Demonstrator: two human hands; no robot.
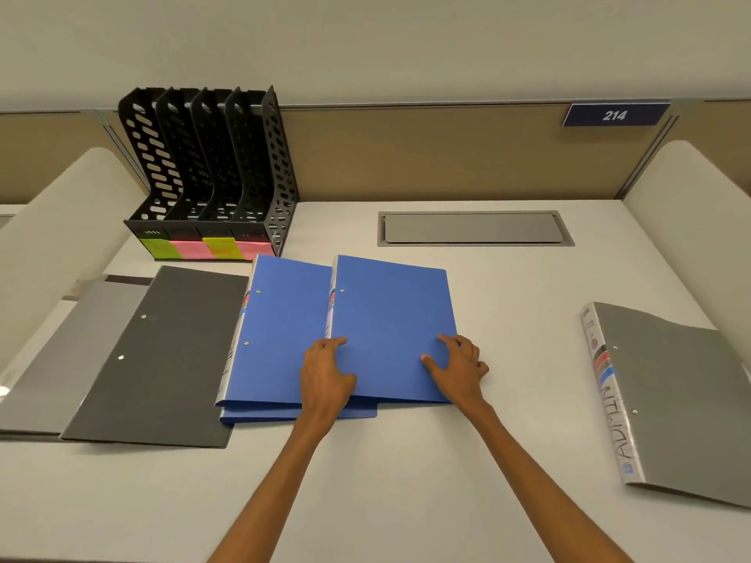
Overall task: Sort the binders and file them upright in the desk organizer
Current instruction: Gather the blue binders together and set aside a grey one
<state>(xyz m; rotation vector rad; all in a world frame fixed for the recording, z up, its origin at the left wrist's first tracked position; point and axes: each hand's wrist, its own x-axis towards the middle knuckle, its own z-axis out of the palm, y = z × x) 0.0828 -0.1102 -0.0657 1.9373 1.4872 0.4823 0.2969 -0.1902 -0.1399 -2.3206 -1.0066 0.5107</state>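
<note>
Two blue binders lie flat and overlapping at the desk's middle; the right one (390, 319) rests partly on the left one (280, 327). My left hand (325, 375) grips the upper binder at its spine side, thumb on the cover. My right hand (459, 367) grips its right edge, with fingers curled over the edge. A dark grey binder (162, 359) lies to the left, overlapping a light grey one (61, 359). Another grey binder (674, 400) with a labelled spine lies at the right. The black desk organizer (211, 176) stands empty at the back left.
Yellow and pink sticky labels (207, 249) line the organizer's front. A grey cable hatch (473, 228) is set into the desk behind the binders. Partition walls close off the back and both sides, with a "214" sign (614, 115) at the upper right.
</note>
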